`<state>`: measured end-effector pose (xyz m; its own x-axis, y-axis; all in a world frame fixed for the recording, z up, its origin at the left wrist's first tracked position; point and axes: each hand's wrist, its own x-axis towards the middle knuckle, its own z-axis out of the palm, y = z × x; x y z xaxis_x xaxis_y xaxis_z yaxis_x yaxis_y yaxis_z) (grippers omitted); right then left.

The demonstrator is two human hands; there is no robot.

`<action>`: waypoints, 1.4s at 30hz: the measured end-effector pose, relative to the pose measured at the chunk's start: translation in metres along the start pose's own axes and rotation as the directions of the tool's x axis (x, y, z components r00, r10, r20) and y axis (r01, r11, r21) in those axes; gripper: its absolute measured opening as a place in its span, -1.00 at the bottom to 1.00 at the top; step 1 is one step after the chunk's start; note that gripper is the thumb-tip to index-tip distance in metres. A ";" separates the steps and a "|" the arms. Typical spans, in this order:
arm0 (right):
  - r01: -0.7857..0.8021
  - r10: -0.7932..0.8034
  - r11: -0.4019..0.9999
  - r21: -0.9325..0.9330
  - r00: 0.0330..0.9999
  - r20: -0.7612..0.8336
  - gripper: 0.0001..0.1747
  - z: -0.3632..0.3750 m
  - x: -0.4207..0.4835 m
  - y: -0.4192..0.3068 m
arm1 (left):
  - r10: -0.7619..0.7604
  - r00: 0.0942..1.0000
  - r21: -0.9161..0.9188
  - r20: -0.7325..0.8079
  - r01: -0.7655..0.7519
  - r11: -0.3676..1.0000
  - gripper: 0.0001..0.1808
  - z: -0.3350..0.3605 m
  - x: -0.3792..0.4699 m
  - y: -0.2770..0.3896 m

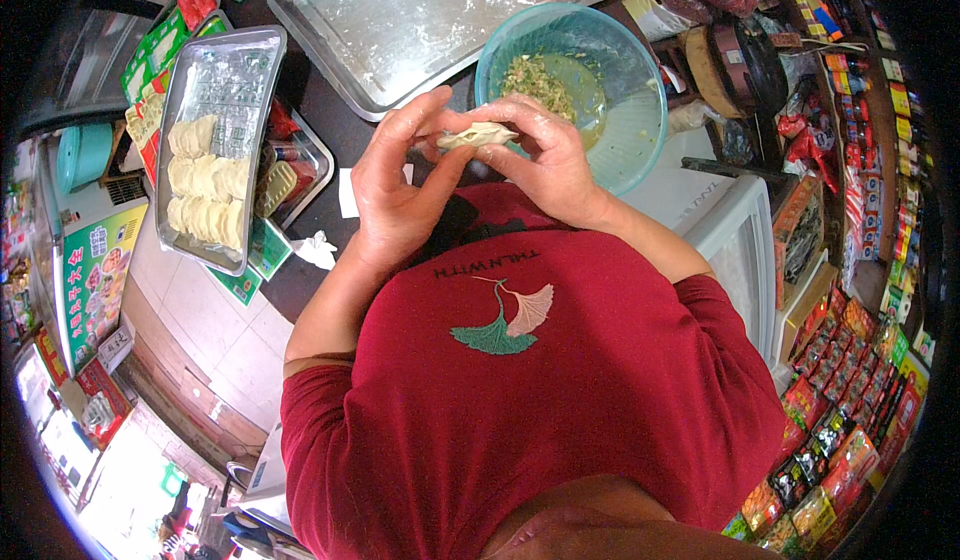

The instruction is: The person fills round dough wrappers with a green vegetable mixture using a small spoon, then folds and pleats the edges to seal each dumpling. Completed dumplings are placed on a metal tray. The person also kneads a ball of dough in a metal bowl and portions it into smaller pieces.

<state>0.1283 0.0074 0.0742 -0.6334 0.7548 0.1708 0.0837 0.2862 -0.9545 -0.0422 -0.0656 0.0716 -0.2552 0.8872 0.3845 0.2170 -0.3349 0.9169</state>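
A small pale dough dumpling (477,135) is pinched between the fingers of both hands, close in front of the chest. Its upper side shows a folded edge with a gap. My left hand (401,177) grips the left end with thumb and fingers. At the other end, my right hand (546,147) curls its fingers over the dough. Just beyond the right hand stands a translucent teal bowl (637,95), and chopped filling (536,84) lies in it beside some yellowish liquid. A metal tray (225,72) at the left bears overlapping rows of round dough wrappers (208,177).
A large flour-dusted metal tray (420,27) spans the far side of the dark table (300,76). Crumpled white tissue (315,250) lies near my left forearm. A white appliance (720,215) stands at the right. Shelves of packaged goods (847,365) line the right side.
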 end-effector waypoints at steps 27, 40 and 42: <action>0.105 -0.107 0.984 -0.141 0.994 -0.012 -0.71 0.002 0.000 0.002 | 0.005 0.999 0.085 0.043 -0.008 0.996 -0.41 -0.002 -0.001 -0.002; 0.103 -0.103 0.981 -0.164 0.995 0.009 -0.70 0.004 0.000 0.004 | 0.007 0.997 0.200 0.071 -0.021 0.980 -0.47 -0.005 0.000 0.004; 0.108 -0.108 0.979 -0.176 0.994 0.008 -0.70 0.004 -0.001 0.003 | 0.044 0.993 0.229 0.111 -0.069 0.971 -0.47 -0.007 0.001 0.005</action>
<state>0.1258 0.0053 0.0697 -0.6445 0.7150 0.2709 0.1489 0.4649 -0.8727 -0.0477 -0.0679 0.0771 -0.1388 0.9014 0.4102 0.4444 -0.3135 0.8392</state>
